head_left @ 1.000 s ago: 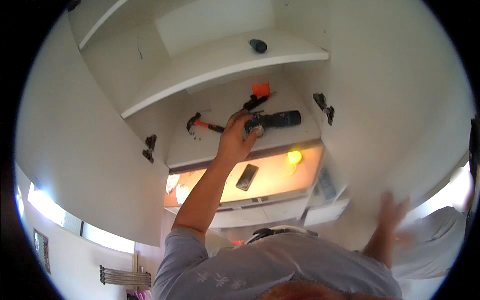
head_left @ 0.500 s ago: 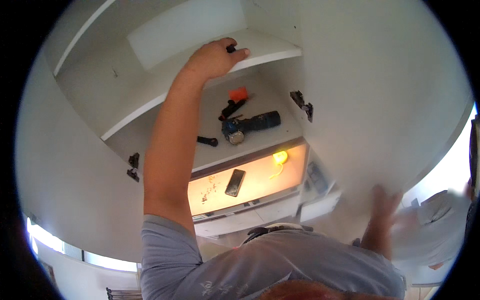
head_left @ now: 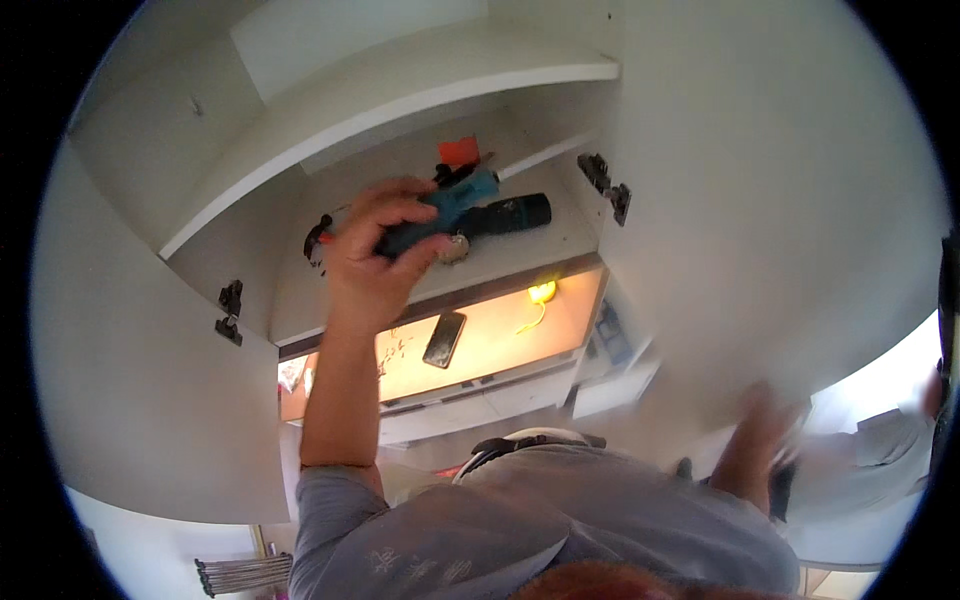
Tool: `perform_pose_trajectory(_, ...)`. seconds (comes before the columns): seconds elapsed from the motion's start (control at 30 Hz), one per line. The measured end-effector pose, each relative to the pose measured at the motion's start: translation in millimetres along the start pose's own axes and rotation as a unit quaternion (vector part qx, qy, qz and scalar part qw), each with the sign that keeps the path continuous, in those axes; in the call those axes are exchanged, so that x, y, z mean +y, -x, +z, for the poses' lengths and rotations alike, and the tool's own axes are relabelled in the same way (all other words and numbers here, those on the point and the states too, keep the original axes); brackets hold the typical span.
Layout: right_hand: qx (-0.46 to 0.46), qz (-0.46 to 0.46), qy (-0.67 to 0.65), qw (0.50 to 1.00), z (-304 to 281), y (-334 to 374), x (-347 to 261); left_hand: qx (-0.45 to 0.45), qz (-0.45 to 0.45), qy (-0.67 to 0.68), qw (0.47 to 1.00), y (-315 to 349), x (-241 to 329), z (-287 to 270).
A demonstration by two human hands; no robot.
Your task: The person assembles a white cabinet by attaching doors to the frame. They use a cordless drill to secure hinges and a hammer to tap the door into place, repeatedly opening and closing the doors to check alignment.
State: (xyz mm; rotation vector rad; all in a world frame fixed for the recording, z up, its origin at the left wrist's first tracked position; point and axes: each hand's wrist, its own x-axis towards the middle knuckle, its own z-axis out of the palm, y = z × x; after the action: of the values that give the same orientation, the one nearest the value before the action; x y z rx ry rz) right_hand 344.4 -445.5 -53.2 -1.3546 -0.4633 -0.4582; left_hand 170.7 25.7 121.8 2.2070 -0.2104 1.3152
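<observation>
My left hand (head_left: 375, 245) is closed around a teal-and-black power tool (head_left: 462, 198) just above the cabinet's lower compartment; its exact kind is partly hidden by my fingers. Behind and right of it lies a second dark power tool (head_left: 512, 214) with a round silver part (head_left: 455, 249). An orange piece (head_left: 459, 151) sits further back, beside a dark item half hidden by the held tool. Left of my wrist, a black and orange tool (head_left: 318, 236) rests on the board. My right hand (head_left: 765, 415) is smeared by motion at the lower edge of the right door.
A shelf (head_left: 400, 95) crosses above my left hand. Open doors stand left (head_left: 150, 350) and right (head_left: 760, 200), with metal hinges (head_left: 605, 187). Below, a lit surface holds a phone (head_left: 444, 339) and a yellow round item with a cord (head_left: 541, 292). Another person's sleeve (head_left: 890, 445) shows at right.
My left hand has come down from the upper shelf's edge, where it held something small and black, into the lower compartment. It now grips the teal-and-black tool. My right hand stays near the right door.
</observation>
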Motion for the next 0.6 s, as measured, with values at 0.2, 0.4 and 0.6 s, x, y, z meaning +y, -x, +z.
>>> perform_pose_trajectory(0.2,0.04,-0.01,-0.038,0.998,9.9,-2.2,0.0,0.054,-0.215,0.065,0.973,51.0,-97.7,39.5)
perform_pose_trajectory(0.4,0.046,-0.015,-0.019,0.999,-7.4,-3.6,3.1,0.027,-0.186,0.017,0.982,30.9,-105.5,51.7)
perform_pose_trajectory(0.6,0.072,-0.005,-0.051,0.996,-13.2,-8.2,-4.7,0.036,-0.137,0.071,0.987,27.7,-132.3,59.3)
